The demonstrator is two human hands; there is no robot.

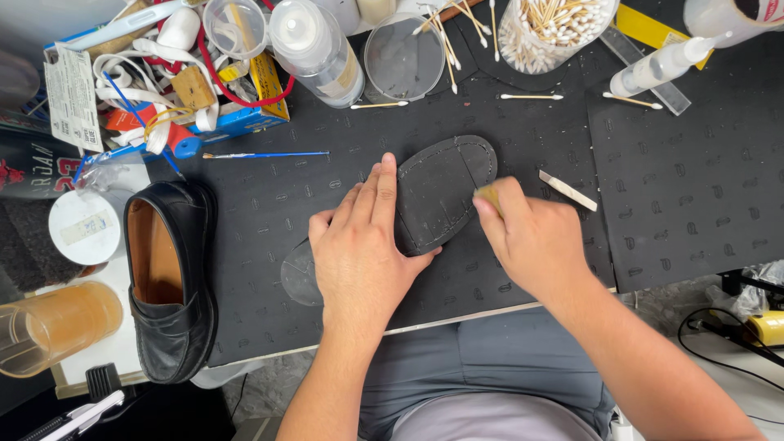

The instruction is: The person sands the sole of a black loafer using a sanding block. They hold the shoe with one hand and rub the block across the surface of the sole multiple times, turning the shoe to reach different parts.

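Note:
A dark shoe sole (441,192) lies face up on the black rubber mat (269,204), toe pointing to the far right. My left hand (359,245) lies flat on the sole's middle and heel part, fingers together, pinning it down. My right hand (531,237) pinches a small tan block (487,194) against the sole's right edge. Only the block's tip shows between my fingers.
A black loafer (167,278) stands at the left. A small flat stick (567,189) lies right of my hand. At the back: a squeeze bottle (318,53), clear lid (403,57), jar of cotton swabs (551,28), thin blue brush (265,154), cluttered box (163,73). An amber cup (53,327) sits near left.

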